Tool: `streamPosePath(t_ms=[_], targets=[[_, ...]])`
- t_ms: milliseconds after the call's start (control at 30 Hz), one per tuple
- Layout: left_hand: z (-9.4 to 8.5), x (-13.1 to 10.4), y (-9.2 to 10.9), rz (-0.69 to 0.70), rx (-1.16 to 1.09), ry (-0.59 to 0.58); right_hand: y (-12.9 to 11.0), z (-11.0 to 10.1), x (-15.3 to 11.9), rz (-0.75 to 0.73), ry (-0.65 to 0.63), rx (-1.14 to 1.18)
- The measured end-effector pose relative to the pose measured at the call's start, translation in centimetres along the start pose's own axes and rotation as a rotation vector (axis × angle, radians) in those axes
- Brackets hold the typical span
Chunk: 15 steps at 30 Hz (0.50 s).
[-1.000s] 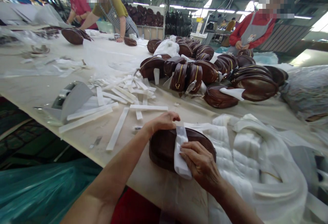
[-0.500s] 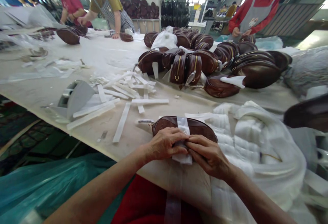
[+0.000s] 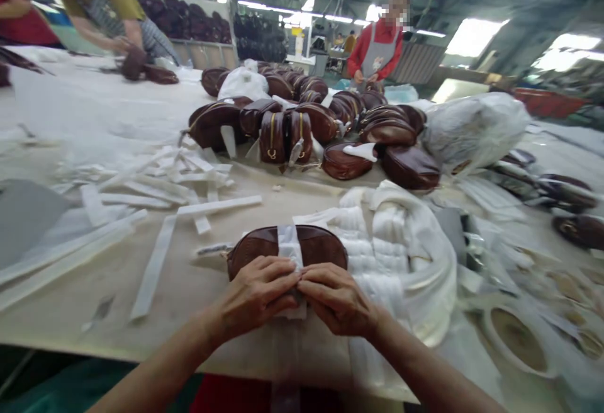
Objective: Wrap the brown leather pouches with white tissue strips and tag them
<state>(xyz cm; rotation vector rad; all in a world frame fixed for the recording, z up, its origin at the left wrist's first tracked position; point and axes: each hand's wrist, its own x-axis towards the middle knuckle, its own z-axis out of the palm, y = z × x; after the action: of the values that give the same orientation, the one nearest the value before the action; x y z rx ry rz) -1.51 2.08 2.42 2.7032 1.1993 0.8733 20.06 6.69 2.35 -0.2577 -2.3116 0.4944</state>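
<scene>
A dark brown oval bag [image 3: 323, 246] lies near the table's front edge, with a white strip [image 3: 289, 243] wrapped across its middle. My left hand [image 3: 258, 290] rests on the bag's near side, its fingers together and pressed on the strip. From the other side my right hand [image 3: 336, 296] meets it, fingertips pinched on the same strip. Both hands' fingertips almost touch over the strip's lower part. A translucent band hangs below the hands toward the red clothing. At the bag's left end is a small metal ring with a wrapped piece.
Loose white strips [image 3: 153, 268] lie to the left. White soft sheets [image 3: 394, 249] are piled right of the bag. Several brown bags [image 3: 285, 133] stand farther back. A tape roll [image 3: 516, 337] lies at the right. People stand across the table, one in a grey apron [image 3: 377, 57].
The view has turned to the right, so the table and bags appear farther left and more of the right side shows. Both hands remain together on the strip.
</scene>
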Motion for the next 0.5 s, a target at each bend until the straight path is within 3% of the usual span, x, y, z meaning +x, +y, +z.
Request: streamPosePath(t_ms=[167,300,400,500], targets=[[0.7,-0.6,-1.1,0.066,0.030,0.040,-0.1,0.7,-1.1,0.018,0.065,-0.116],[0.7,-0.6,-1.3,0.113,0.073,0.030,-0.3,1.3,-1.4,0.063,0.039,-0.195],[0.6,-0.8,-1.5,0.153,0.134,0.036,-1.8,0.6,-2.0,0.095,0.038,-0.293],[1.0,-1.3,-2.1,0.221,0.139,0.062,-5.0,-1.3,-4.7,0.175,0.128,-0.398]])
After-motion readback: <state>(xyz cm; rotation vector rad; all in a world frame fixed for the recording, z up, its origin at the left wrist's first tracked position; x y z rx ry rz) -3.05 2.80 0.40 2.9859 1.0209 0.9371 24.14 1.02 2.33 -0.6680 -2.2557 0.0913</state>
